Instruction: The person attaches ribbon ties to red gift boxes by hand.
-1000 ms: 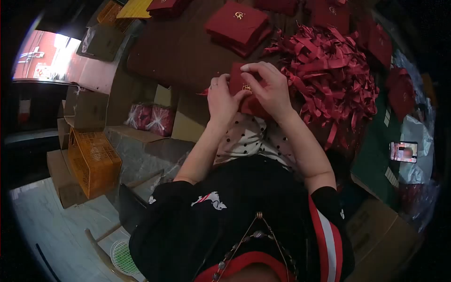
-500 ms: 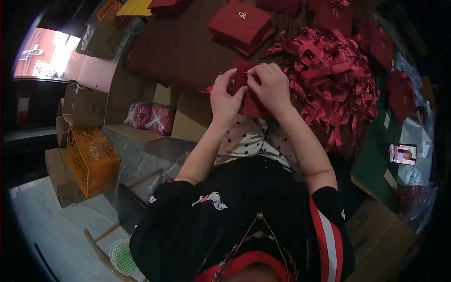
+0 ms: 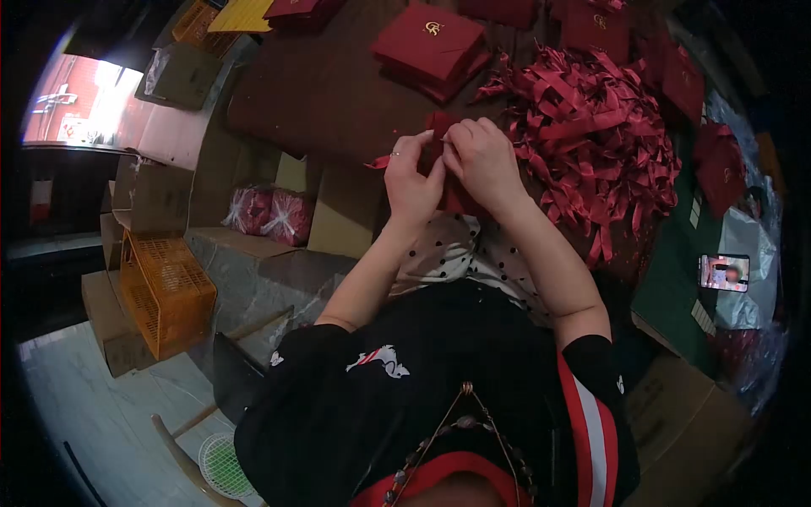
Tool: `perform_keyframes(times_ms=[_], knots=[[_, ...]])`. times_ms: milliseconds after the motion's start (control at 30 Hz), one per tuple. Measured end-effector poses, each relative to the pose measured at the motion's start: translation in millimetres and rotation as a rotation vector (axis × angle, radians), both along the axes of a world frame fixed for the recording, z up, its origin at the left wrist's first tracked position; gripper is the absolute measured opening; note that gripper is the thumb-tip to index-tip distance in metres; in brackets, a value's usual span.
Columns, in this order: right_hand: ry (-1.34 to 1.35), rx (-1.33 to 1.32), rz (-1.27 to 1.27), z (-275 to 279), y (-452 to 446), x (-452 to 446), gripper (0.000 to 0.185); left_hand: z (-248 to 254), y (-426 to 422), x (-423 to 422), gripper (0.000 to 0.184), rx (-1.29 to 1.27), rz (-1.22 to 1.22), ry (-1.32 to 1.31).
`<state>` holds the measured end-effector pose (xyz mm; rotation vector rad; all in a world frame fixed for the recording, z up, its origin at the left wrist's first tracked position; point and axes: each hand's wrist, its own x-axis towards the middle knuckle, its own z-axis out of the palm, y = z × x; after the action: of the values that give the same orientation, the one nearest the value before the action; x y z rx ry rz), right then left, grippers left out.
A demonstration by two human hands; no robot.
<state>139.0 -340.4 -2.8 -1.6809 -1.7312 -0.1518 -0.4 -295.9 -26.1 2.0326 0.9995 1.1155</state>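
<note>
Both hands are at a dark red flat piece (image 3: 458,201) at the table edge, above my lap; it looks like card or paper, and the hands cover much of it. My left hand (image 3: 412,188) is closed on its left side, thumb and fingertips close together. My right hand (image 3: 487,167) pinches at its upper part, fingers curled; any small thing between the fingertips is hidden. A red ribbon end (image 3: 377,162) sticks out left of my left hand. Right of my right hand lies a large heap of red satin ribbons (image 3: 591,144).
Stacked dark red flat pieces with gold lettering (image 3: 431,42) lie on the brown tabletop (image 3: 321,93). A phone (image 3: 724,273) rests at the right by clear plastic. To the left are an orange crate (image 3: 169,291) and an open carton holding bagged red bundles (image 3: 287,218).
My left hand has shifted slightly right and down, nearer my right hand. The red piece has turned or dropped a little, with less of it showing between the hands.
</note>
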Motion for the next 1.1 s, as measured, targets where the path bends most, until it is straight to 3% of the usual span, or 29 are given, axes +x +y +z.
perform_keyframes(times_ms=[233, 400, 467, 500, 600, 667, 733, 800, 867, 933, 967, 1000, 1100], knots=[[0.115, -0.061, -0.047, -3.3, -1.2, -1.7, 0.013, 0.1, -8.9, 1.0, 0.035, 0.22, 0.029, 0.102], [0.244, -0.055, 0.074, -2.7, 4.1, 9.4, 0.014, 5.0, -9.6, 2.4, 0.039, 0.309, 0.025, 0.128], [0.287, -0.029, 0.127, -5.6, 4.2, 17.2, 0.013, 11.1, -6.6, 1.5, 0.043, -0.063, -0.068, 0.061], [0.332, -0.015, 0.134, -8.6, 3.6, 19.7, 0.012, 12.4, 1.3, -1.9, 0.05, -0.399, -0.185, -0.065], [0.306, 0.004, 0.005, -8.7, -2.7, 25.8, 0.009, -0.5, 32.9, -13.6, 0.045, -0.691, -0.47, -0.254], [0.349, -0.022, -0.051, -10.2, -5.4, 26.7, 0.01, 14.6, 37.3, -9.3, 0.036, -0.918, -0.39, -0.264], [0.379, -0.03, -0.028, -16.1, -3.6, 23.6, 0.017, 12.4, 43.2, -4.2, 0.03, -0.896, -0.414, -0.232], [0.481, -0.047, -0.038, -14.9, -4.5, 21.6, 0.019, 14.4, 45.3, 2.2, 0.024, -0.731, -0.335, 0.001], [0.612, -0.201, -0.052, -6.7, -8.4, 23.6, 0.031, -1.6, 53.1, 4.4, 0.02, -0.764, -0.359, -0.065], [0.471, -0.067, -0.033, -14.5, -10.2, 23.2, 0.037, 0.0, 52.4, 8.3, 0.019, -0.13, -0.28, 0.186], [0.33, 0.064, -0.007, -16.7, -10.9, 22.7, 0.043, 1.0, 50.5, 9.2, 0.018, -0.035, -0.219, 0.23], [0.276, -0.01, -0.001, -12.0, -17.7, 19.6, 0.054, 4.9, 49.4, 11.4, 0.018, -0.031, -0.219, 0.222], [0.282, -0.166, -0.073, -24.4, -23.6, 11.4, 0.06, 6.6, 55.7, 13.1, 0.016, 0.056, -0.19, 0.276]])
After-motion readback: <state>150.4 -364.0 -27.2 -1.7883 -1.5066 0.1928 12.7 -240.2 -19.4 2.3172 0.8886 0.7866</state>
